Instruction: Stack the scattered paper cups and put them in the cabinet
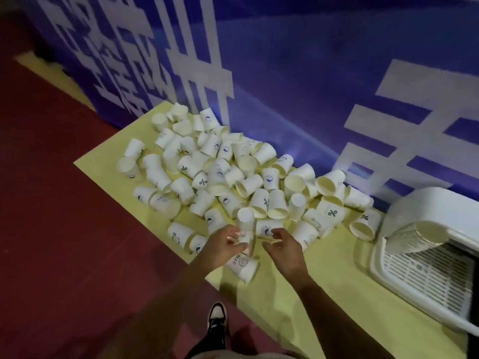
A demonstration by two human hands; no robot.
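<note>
Several white paper cups [215, 167] lie scattered in a heap on a yellow mat [298, 288] against a blue wall. My left hand [221, 246] grips a short stack of cups [245, 224] that points away from me, bottom end up. My right hand [283, 246] hovers just to the right of that stack with fingers curled loosely, holding nothing; a cup with a blue logo [268, 228] lies right beyond its fingertips. Another cup marked HELLO [243, 266] lies on the mat under my hands. A long stack of nested cups [414, 235] rests in the white cabinet [425, 270] at the right.
The blue wall with white lettering [298, 73] runs behind the heap. Dark red floor [64, 242] spreads to the left of the mat. My shoe [217, 317] stands at the mat's near edge. The white cabinet has a slotted grid floor.
</note>
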